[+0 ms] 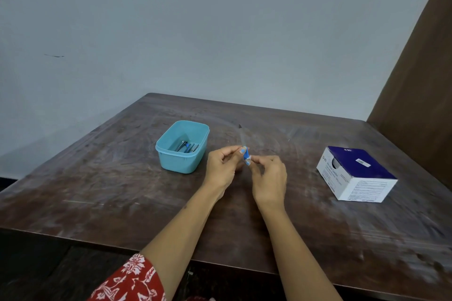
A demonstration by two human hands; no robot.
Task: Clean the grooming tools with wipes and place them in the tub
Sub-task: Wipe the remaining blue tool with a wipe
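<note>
A slim metal grooming tool (242, 138) with a blue handle points away from me over the middle of the dark wooden table (122, 190). My left hand (223, 166) and my right hand (269, 177) both pinch its blue handle end, fingertips meeting there. No wipe is visible between the fingers. To the left stands a light blue plastic tub (182, 162), and several metal tools with blue parts (187, 146) lie inside it.
A blue and white box of alcohol swabs (355, 173) sits at the right of the table. A grey wall runs behind, and a brown panel (420, 80) rises at the far right. The table's near edge crosses below my forearms.
</note>
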